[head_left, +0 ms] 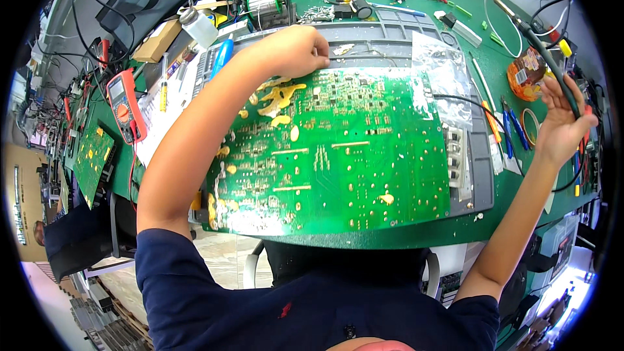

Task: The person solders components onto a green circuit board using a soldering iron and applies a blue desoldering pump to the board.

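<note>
A large green circuit board [331,169] lies on a grey work mat [481,175], its face covered with small parts, solder points and yellowish glue patches. My left arm reaches across the board's left side. At its far edge my left hand [300,52] is closed, fingers curled down by the mat's compartments; what they hold, if anything, is hidden. Off to the right, my right hand [560,120] is raised beside the table with a soldering iron [543,49] in its grip. The iron's thin tip points up and away to the far left.
A red multimeter [125,107] and a smaller green board [94,159] are at the left. Behind the mat stand a solder wire spool [263,3] and a white bottle [198,26]. A clear plastic bag [442,78], an orange jar [525,75] and blue-handled tools [518,129] lie right.
</note>
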### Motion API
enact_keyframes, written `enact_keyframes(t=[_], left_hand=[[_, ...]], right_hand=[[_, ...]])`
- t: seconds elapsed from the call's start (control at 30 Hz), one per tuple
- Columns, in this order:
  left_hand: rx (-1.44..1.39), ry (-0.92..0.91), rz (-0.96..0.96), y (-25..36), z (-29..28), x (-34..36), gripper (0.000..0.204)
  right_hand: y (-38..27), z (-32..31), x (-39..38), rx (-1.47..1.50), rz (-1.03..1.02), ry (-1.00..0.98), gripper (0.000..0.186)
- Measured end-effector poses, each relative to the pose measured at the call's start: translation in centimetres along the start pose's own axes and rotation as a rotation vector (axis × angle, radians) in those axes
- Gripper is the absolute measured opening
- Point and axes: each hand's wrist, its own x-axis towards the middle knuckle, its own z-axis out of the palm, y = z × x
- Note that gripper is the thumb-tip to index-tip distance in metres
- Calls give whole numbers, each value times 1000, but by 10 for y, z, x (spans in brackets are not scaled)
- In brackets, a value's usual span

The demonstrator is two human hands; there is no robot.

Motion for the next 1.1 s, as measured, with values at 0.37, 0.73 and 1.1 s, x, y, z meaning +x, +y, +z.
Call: enact_keyframes(t=[0.37, 0.73, 1.1], left_hand=[[-209, -49, 34, -23, -11, -13, 20], [-396, -43, 96, -34, -2, -1, 38], [-571, 459, 94, -4, -19, -11, 35]], right_hand=[[-3, 14, -30, -205, 74, -3, 96], [-10, 41, -29, -211, 150, -84, 116], [-5, 49, -39, -437, -89, -9, 45]])
